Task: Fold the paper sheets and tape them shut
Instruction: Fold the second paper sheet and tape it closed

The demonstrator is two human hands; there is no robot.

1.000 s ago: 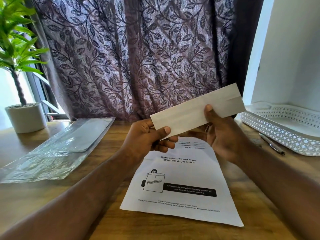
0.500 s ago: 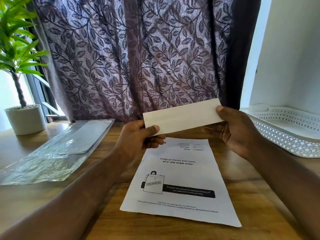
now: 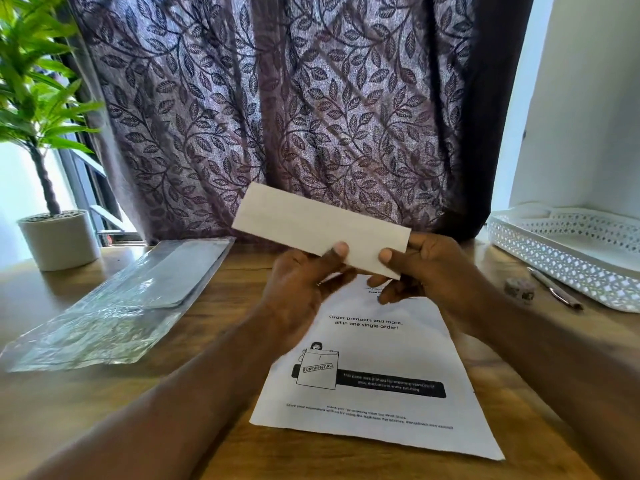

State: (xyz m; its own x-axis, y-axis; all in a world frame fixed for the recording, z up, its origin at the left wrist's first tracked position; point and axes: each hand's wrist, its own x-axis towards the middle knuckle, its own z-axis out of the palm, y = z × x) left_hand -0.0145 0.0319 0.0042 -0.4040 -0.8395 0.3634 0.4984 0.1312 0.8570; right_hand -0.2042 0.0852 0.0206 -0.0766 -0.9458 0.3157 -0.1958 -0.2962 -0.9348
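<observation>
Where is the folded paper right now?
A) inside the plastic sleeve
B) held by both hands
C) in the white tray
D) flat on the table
B: the left hand and right hand pinch the folded paper above the printed sheet.

Curtain [image 3: 277, 116]: purple, dark leaf-and-vine pattern.
Folded paper [image 3: 311, 223]: plain white.
Printed sheet [image 3: 391, 344]: white, black text, black bar.
Worktop [image 3: 86, 410]: brown wood grain.
Tray [image 3: 561, 268], right of printed sheet: white, diamond lattice.
Pot [image 3: 59, 240], left of printed sheet: pale grey; plant [image 3: 31, 98] green.
</observation>
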